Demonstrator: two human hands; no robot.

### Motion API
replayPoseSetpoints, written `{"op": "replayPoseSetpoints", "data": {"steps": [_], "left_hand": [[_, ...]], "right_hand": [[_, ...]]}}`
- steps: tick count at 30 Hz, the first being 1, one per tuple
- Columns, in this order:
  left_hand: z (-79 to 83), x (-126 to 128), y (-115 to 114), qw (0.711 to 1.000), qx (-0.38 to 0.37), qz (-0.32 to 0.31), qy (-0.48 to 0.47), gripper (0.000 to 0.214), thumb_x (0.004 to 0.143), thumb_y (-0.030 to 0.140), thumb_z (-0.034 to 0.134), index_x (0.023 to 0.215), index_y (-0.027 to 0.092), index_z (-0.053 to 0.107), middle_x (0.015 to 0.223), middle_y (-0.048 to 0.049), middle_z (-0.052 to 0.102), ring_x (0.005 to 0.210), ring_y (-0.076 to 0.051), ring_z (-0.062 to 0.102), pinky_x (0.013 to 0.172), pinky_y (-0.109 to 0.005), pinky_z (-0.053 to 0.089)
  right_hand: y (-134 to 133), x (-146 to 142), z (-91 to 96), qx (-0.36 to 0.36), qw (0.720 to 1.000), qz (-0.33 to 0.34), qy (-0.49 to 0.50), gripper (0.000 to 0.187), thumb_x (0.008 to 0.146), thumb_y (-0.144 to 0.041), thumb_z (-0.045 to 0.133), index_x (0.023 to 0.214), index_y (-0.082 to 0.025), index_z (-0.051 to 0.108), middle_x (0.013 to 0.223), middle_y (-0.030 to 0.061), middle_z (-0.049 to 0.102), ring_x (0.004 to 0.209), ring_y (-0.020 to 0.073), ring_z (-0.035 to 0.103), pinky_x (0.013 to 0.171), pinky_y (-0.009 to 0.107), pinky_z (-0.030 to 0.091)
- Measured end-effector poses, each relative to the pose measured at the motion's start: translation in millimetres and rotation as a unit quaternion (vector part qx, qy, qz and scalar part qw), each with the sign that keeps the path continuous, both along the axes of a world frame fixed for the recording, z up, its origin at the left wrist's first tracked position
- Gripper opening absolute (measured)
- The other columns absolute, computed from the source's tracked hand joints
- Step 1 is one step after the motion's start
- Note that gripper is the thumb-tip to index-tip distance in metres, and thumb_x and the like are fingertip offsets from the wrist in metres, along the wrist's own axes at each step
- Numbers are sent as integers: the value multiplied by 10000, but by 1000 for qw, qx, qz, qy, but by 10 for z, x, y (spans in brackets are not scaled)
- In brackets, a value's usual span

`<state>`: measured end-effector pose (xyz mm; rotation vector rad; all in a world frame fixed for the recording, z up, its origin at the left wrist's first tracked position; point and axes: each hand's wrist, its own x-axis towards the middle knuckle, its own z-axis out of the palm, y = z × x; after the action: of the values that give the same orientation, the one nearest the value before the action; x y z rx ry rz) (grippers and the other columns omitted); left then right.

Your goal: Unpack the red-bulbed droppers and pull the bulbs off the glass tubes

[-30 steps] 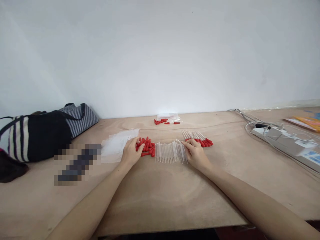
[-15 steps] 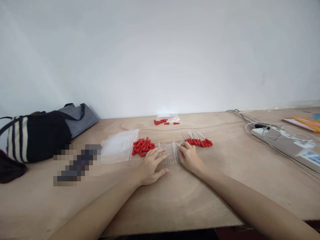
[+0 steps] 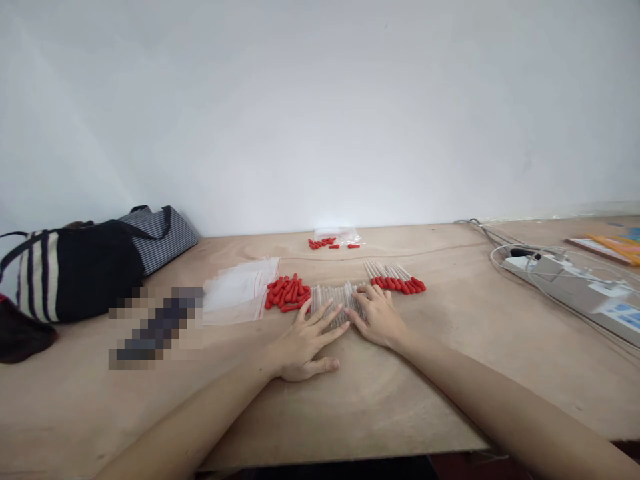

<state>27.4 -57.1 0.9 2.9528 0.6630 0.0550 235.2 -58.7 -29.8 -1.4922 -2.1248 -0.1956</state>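
A row of clear glass dropper tubes point(image 3: 331, 295) lies side by side on the wooden table. My left hand point(image 3: 307, 341) is open, fingers spread, with the fingertips over the tubes' near ends. At the row's right end, my right hand point(image 3: 379, 315) rests with fingers apart and bent, fingertips touching the tubes. Left of the row is a heap of red rubber bulbs point(image 3: 287, 292). Beyond my right hand, droppers with red bulbs point(image 3: 400, 284) lie in a slanted row, tips pointing away.
Clear zip bags point(image 3: 235, 293) lie fanned out at left, near a pixelated dark patch point(image 3: 157, 327). Further back are more red bulbs point(image 3: 323, 243) by a clear bag. A black striped bag point(image 3: 95, 267) stands far left; a white power strip point(image 3: 565, 287) with cables lies right.
My left hand's fingers have spread wider and reach further right over the tubes. My right hand's fingers have loosened from a bunched shape and opened out.
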Motion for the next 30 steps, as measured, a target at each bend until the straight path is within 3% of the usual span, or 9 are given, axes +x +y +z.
{"op": "replayPoseSetpoints", "data": {"steps": [7, 13, 17, 24, 27, 30], "left_hand": [[4, -12, 9, 1000, -8, -5, -12, 596, 845, 526, 351, 1359, 280, 176, 1428, -133, 84, 1299, -350, 41, 949, -635, -20], [26, -13, -1, 1000, -17, 0, -9, 577, 846, 522, 353, 1353, 300, 190, 1435, -118, 69, 1301, -344, 41, 960, -622, -9], [42, -7, -6, 1000, -19, 3, 5, 570, 850, 519, 344, 1352, 292, 198, 1432, -132, 85, 1303, -339, 42, 955, -628, 6], [24, -24, -8, 999, -4, -10, -31, 554, 844, 495, 385, 1342, 312, 225, 1428, -110, 155, 1300, -327, 110, 963, -613, 51], [-19, -37, 18, 995, 21, 3, -93, 475, 847, 454, 409, 1291, 294, 355, 1388, -104, 290, 1258, -303, 256, 969, -547, 171], [-85, -25, 69, 967, 43, 50, -246, 304, 864, 351, 410, 1084, 230, 580, 1120, -101, 563, 1034, -221, 498, 883, -402, 350]], "right_hand": [[13, 74, 89, 10, 1000, -5, -18, 410, 828, -466, 370, 1060, -177, 545, 1047, 113, 534, 922, 228, 445, 747, 352, 275], [190, 533, 147, 32, 985, -151, -75, 265, 813, -315, 399, 904, -188, 614, 1011, 103, 555, 904, 233, 430, 734, 369, 234], [246, 741, 62, 47, 982, -139, -117, 219, 774, -332, 465, 838, -200, 629, 1019, 99, 565, 917, 243, 413, 778, 420, 210], [287, 726, -32, 108, 982, -107, -114, 196, 815, -184, 434, 751, -174, 619, 909, 98, 617, 889, 224, 442, 809, 429, 172], [261, 706, 38, 137, 981, -97, -95, 239, 854, -184, 392, 755, -165, 609, 896, 87, 627, 885, 209, 465, 828, 412, 159], [180, 625, 123, 184, 977, -80, -67, 247, 885, -208, 368, 817, -175, 603, 941, 63, 633, 905, 187, 485, 847, 384, 153]]}}
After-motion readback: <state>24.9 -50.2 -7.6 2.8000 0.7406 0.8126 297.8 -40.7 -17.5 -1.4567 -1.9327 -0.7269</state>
